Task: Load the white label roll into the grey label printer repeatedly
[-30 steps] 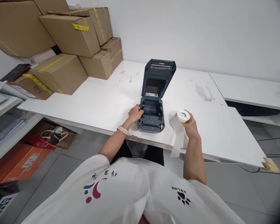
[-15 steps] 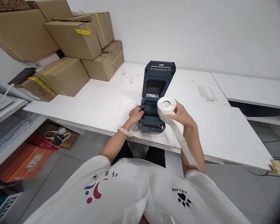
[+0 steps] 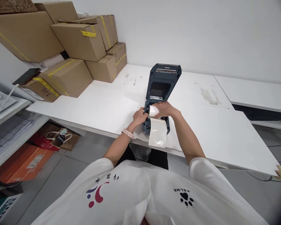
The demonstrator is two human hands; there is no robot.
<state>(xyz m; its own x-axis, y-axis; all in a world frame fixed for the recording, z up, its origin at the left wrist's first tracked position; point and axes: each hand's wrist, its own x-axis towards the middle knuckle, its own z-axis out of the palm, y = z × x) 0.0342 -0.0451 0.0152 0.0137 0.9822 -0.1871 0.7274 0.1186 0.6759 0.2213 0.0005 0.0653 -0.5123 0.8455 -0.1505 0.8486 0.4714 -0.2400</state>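
A dark blue label printer point(image 3: 165, 76) stands on the white table with its lid raised. Inside its lower half lies a white label roll point(image 3: 153, 111), turned on its side. From the roll a loose strip of labels point(image 3: 157, 132) hangs forward over the printer's front to the table edge. My right hand point(image 3: 165, 110) grips the roll from the right and above, its fingers partly hiding it. With curled fingers my left hand point(image 3: 140, 116) holds the printer's left side, close to the roll's left end.
Cardboard boxes point(image 3: 77, 42) with yellow tape are stacked at the table's back left. A dark phone-like device point(image 3: 27, 76) lies on a low box there. The white table point(image 3: 107, 106) meets a wall behind. Shelves with papers and an orange box point(image 3: 25, 161) stand at left.
My right hand has brought the label roll left and down into the printer, turning it on its side. The strip now lies over the printer's front. My left hand stays at the printer's left side.
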